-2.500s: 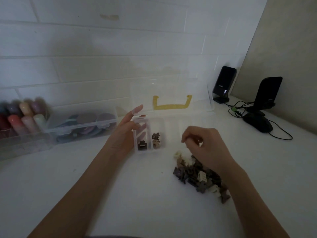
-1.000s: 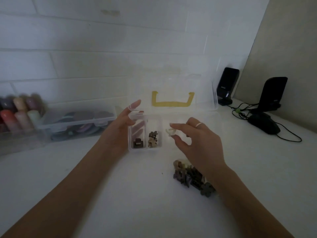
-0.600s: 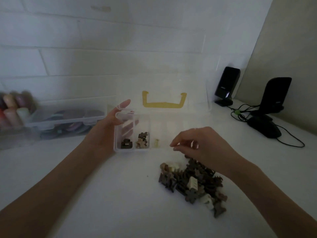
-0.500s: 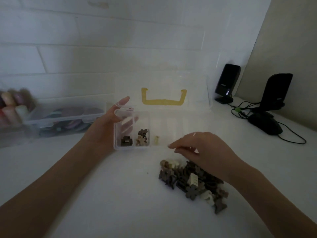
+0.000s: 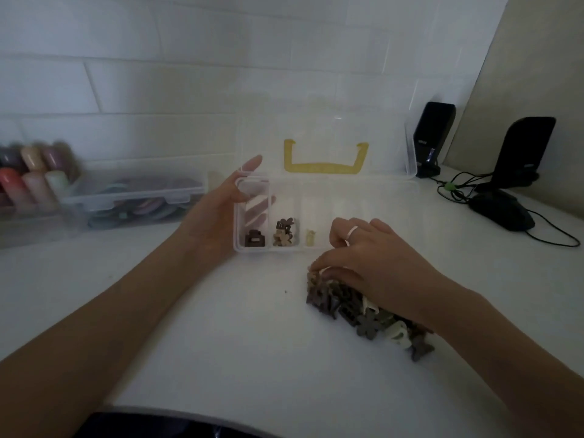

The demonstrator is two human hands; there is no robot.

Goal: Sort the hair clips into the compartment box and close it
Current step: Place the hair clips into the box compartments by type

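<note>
A clear compartment box [image 5: 363,197] stands open on the white table, its lid with a yellow handle [image 5: 325,159] leaning against the wall. The leftmost compartment holds a dark clip [image 5: 254,239], the second several brown and beige clips [image 5: 285,233], the third one cream clip [image 5: 311,238]. My left hand [image 5: 218,213] grips the box's left end, fingers around its wall. A pile of brown, grey and cream hair clips [image 5: 363,314] lies in front of the box. My right hand [image 5: 373,267] rests on the pile's left top, fingertips pinching a pale clip there.
A closed clear case [image 5: 136,197] with coloured items sits at the left, beside a rack of pastel bottles [image 5: 28,178]. Two black speakers [image 5: 433,137] [image 5: 521,150], a black mouse [image 5: 502,213] and cables lie at the right. The table's front edge is near my body.
My right hand carried a cream clip to the box, dropped it in the third compartment, then came back down onto the pile. My left hand stayed on the box.
</note>
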